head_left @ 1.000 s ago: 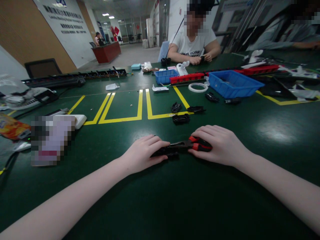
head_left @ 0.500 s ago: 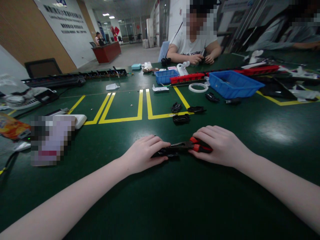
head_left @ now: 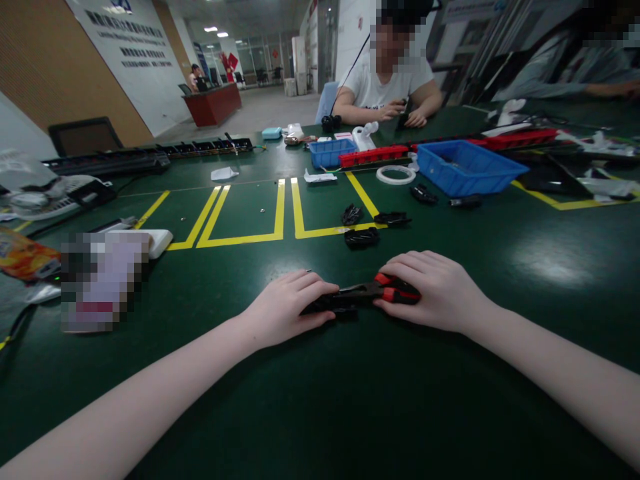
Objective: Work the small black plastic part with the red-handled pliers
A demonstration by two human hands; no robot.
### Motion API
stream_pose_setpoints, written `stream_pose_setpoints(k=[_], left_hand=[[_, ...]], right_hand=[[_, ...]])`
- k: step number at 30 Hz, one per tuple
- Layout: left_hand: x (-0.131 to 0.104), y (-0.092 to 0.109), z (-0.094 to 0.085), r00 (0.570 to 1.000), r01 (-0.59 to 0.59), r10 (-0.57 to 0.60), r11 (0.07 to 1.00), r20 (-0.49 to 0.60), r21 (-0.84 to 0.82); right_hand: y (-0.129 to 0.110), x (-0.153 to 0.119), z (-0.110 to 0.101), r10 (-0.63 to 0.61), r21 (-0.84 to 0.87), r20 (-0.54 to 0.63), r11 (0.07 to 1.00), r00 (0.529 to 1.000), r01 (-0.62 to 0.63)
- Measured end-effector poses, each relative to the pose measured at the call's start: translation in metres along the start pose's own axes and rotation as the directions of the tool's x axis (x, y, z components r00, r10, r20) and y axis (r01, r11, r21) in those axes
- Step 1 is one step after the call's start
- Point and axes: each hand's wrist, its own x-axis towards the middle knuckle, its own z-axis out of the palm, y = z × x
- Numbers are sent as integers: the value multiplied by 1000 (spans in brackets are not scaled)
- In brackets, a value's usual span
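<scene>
My left hand (head_left: 287, 307) is closed around a black plastic part (head_left: 345, 312) low over the green table, its fingers covering most of the piece. In my right hand (head_left: 435, 290) are pliers (head_left: 373, 291) with red and black handles, gripped from the right. Their dark jaws point left and reach onto the black part beside my left fingertips. What the jaw tips pinch, if anything, cannot be made out. Just beyond my hands lie several similar black parts (head_left: 362, 237), loose around a yellow tape corner.
A large blue bin (head_left: 467, 167) and a smaller blue bin (head_left: 333, 153) stand farther back, near a white tape ring (head_left: 395, 175). At left lie a blurred-out phone-like object (head_left: 113, 280) and a snack bag (head_left: 25, 257). A person (head_left: 387, 87) sits opposite.
The pliers have shifted slightly left, and their jaws look turned a little. My left hand keeps its hold on the black part. The person opposite has raised a dark object.
</scene>
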Motion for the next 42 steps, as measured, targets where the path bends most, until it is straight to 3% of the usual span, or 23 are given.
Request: stream_pose_setpoints(k=[12,29,42], left_hand=[[-1,0,1,1000,9,-9,1000,2,9],[-2,-2,0,998,-58,58,997,6,49],[-2,-3,2,998,-60,61,997,-27,42]], right_hand=[[-3,1,1,43,86,29,995,999,-45],[-2,1,1,13,-8,3,1000,1000,-13],[-2,0,1,13,17,-3,1000,1000,-13]])
